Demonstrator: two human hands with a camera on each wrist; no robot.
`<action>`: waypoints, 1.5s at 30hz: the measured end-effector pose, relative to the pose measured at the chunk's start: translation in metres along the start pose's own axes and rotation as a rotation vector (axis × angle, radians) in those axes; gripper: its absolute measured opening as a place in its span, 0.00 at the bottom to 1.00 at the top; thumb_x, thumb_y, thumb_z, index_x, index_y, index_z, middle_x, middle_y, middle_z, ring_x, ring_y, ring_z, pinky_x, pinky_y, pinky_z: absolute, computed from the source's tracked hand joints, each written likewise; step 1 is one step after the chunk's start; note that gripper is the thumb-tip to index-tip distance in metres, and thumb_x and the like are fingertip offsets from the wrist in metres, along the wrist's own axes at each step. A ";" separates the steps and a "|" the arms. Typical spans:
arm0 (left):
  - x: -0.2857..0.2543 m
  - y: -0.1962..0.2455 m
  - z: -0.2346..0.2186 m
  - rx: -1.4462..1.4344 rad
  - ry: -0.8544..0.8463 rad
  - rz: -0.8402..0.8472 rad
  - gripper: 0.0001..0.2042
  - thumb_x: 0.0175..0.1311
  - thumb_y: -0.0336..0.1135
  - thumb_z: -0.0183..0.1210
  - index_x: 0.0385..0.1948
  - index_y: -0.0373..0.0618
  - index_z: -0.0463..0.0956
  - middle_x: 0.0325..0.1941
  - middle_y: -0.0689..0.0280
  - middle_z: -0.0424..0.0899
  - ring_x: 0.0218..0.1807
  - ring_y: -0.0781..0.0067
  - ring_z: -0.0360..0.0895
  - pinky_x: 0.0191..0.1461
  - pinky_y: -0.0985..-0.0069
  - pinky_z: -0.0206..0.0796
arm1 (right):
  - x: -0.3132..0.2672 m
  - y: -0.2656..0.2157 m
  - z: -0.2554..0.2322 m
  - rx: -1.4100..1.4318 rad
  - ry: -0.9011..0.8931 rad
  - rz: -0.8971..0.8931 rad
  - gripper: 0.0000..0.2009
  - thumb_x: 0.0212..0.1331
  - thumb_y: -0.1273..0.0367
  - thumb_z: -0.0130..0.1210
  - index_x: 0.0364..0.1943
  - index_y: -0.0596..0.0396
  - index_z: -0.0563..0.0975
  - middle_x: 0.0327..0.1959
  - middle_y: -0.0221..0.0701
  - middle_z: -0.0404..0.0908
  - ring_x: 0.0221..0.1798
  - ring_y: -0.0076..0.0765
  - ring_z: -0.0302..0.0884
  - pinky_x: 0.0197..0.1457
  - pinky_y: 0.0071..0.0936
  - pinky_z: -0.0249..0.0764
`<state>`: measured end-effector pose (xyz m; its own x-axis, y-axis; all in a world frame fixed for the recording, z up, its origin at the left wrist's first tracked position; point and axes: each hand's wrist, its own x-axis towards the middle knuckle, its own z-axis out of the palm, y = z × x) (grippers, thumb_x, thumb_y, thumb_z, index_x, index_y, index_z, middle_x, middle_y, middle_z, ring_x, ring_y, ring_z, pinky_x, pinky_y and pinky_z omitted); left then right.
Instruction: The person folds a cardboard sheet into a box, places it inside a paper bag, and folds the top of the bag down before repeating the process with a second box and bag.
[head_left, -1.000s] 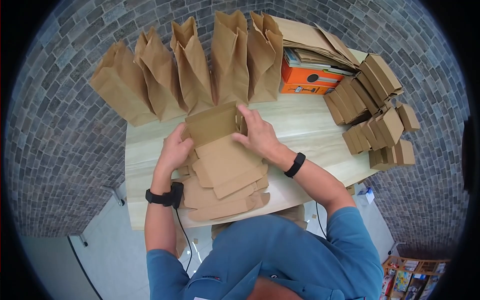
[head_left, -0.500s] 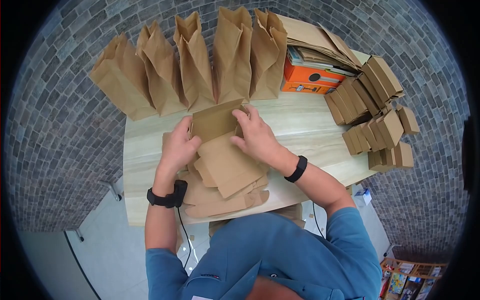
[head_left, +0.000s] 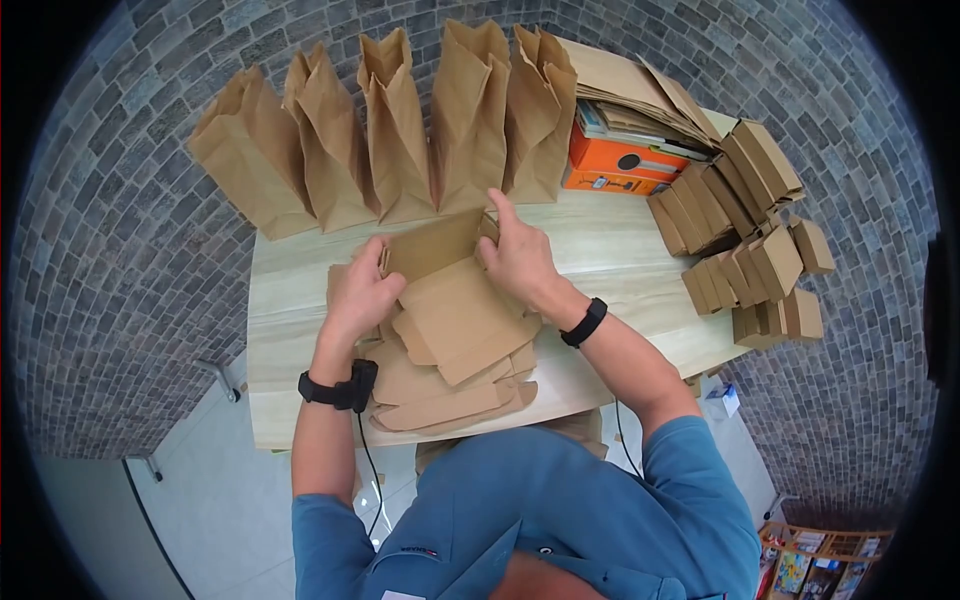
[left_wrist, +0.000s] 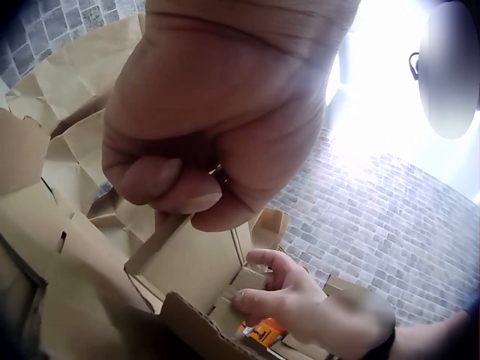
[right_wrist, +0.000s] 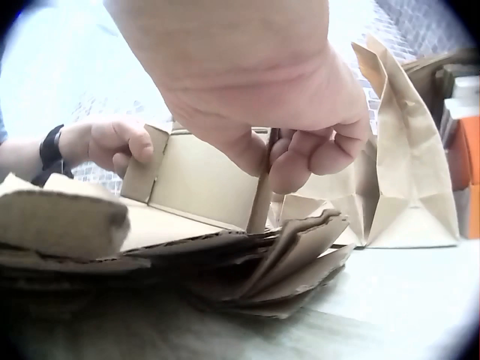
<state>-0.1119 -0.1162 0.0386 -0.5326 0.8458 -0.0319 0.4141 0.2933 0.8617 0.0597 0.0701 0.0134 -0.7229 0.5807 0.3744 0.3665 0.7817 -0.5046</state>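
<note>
Holding part-folded cardboard box (head_left: 468,308) at its two far corners. Left hand (head_left: 364,300): fingers curled, pinching the left side flap (right_wrist: 141,181). Right hand (head_left: 522,260): thumb and fingers clamped on the right side flap (right_wrist: 258,208), one finger extended toward far. Raised far wall (head_left: 440,243) sits between both sets of fingers; rest of box lies to near, over flat cardboard stack (head_left: 450,408) on table (head_left: 620,270). Paper bags (head_left: 400,150) stand beyond.

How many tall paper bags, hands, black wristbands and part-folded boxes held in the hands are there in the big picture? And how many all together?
Tall paper bags: 5
Hands (left hand, right hand): 2
Black wristbands: 2
Part-folded box held in the hands: 1
Total: 10
</note>
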 end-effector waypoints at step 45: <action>0.000 -0.024 -0.014 -0.177 -0.091 -0.158 0.31 0.76 0.62 0.42 0.63 0.42 0.73 0.50 0.68 0.77 0.34 0.79 0.67 0.39 0.81 0.64 | -0.008 0.004 -0.002 0.475 -0.147 -0.019 0.25 0.73 0.56 0.48 0.63 0.62 0.70 0.52 0.44 0.79 0.51 0.39 0.78 0.59 0.34 0.72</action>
<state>-0.1321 -0.1296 0.0250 -0.5087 0.8344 -0.2119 0.1912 0.3495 0.9172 0.0684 0.0689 0.0095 -0.8146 0.5019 0.2907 0.0696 0.5821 -0.8101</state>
